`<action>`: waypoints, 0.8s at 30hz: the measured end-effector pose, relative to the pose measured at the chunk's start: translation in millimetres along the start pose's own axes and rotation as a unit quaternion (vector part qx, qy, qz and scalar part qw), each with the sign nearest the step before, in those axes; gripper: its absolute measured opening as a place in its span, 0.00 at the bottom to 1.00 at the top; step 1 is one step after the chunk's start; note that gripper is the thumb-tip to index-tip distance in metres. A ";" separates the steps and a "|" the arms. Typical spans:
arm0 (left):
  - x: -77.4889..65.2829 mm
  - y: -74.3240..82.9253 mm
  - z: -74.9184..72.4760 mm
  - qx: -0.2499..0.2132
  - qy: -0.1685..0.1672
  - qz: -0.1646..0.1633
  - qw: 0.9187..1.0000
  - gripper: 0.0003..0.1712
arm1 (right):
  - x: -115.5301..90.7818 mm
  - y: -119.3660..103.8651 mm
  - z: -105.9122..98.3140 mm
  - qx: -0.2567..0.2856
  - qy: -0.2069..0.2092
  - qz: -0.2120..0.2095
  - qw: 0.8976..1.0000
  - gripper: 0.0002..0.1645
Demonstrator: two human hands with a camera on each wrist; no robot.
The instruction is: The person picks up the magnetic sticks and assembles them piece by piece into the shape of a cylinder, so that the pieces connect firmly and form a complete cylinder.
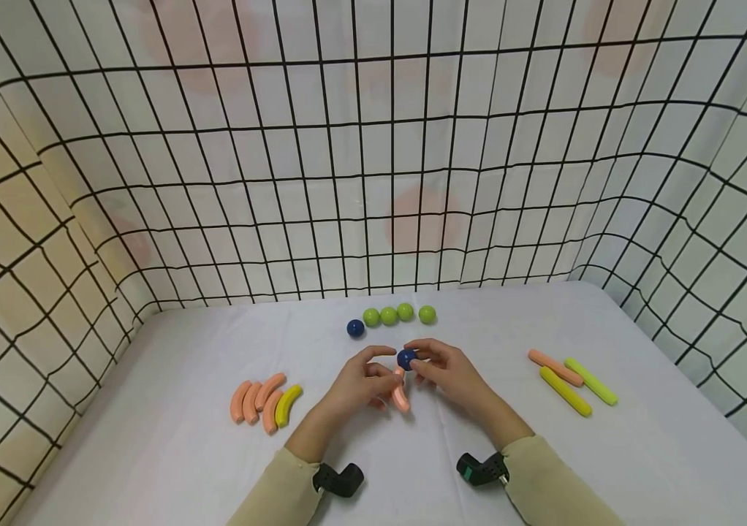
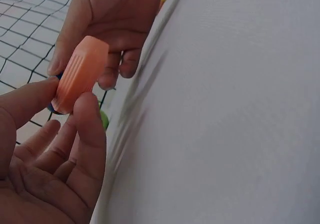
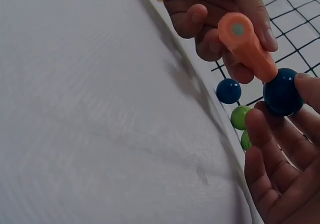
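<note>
My left hand (image 1: 367, 380) pinches a curved orange stick (image 1: 400, 397) between thumb and fingers. The stick has ridged sides, and in the right wrist view its near end shows a pale round spot (image 3: 238, 29). My right hand (image 1: 449, 370) holds a dark blue ball (image 3: 283, 92) by thumb and fingertips. Ball and stick meet at the stick's far end, in front of my body above the table. In the left wrist view the orange stick (image 2: 82, 73) hides most of the ball.
Behind the hands lie another blue ball (image 1: 356, 328) and several green balls (image 1: 389, 315). Several curved orange sticks (image 1: 251, 402) and a curved yellow one (image 1: 289, 405) lie left. Straight orange (image 1: 555, 367), yellow (image 1: 565, 391) and lime (image 1: 591, 380) sticks lie right. Black netting (image 1: 360, 175) surrounds the white table (image 1: 169, 467).
</note>
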State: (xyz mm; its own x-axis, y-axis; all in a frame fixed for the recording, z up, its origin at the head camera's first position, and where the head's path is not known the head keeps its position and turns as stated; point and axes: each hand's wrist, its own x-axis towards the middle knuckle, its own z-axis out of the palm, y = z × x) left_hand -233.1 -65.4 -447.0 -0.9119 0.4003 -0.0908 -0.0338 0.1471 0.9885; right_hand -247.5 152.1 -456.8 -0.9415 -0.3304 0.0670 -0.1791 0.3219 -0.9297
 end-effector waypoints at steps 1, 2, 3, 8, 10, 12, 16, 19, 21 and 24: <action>0.0 0.2 0.2 -0.003 -0.005 0.000 1.000 0.31 | 0.2 0.0 -0.1 -0.001 -0.004 0.000 1.000 0.22; -0.3 0.5 0.3 -0.006 -0.009 0.001 1.000 0.31 | 0.4 0.1 -0.3 0.001 -0.008 -0.001 1.000 0.22; -0.6 0.7 0.3 -0.012 -0.012 0.001 1.000 0.32 | 0.2 -0.4 -0.5 0.002 -0.013 0.001 1.000 0.23; -1.8 1.3 0.6 -0.050 -0.007 0.005 0.999 0.33 | -0.2 -2.9 -1.4 0.001 -0.032 -0.004 0.999 0.22; -1.8 0.7 0.6 -0.062 0.003 0.005 0.998 0.35 | -0.4 -3.7 -1.6 -0.005 -0.039 -0.008 0.999 0.21; -1.6 0.1 0.7 -0.069 0.015 0.007 0.998 0.36 | -0.5 -4.1 -2.1 -0.012 -0.047 -0.009 0.999 0.19; -0.8 -0.3 0.8 -0.076 0.033 0.009 0.997 0.37 | -0.4 -4.6 -2.8 -0.018 -0.065 0.005 0.998 0.17; 0.3 0.1 0.7 -0.078 0.048 0.007 0.996 0.38 | -0.5 -5.5 -3.2 -0.013 -0.085 0.012 0.996 0.15; 1.0 0.8 0.6 -0.079 0.059 0.005 0.995 0.39 | -0.8 -6.4 -3.5 -0.012 -0.099 0.008 0.995 0.14; 1.4 1.9 0.7 -0.081 0.071 0.001 0.994 0.39 | -1.6 -7.0 -3.5 -0.014 -0.110 0.002 0.994 0.13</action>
State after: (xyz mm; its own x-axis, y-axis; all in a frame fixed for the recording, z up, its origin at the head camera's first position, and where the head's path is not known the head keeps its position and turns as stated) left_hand -234.1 -63.9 -445.3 -0.9604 0.2661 -0.0832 -0.0880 -0.0063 0.9961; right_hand -245.8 153.5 -449.2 -0.8579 -0.5134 -0.0196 -0.1862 0.3462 -0.9195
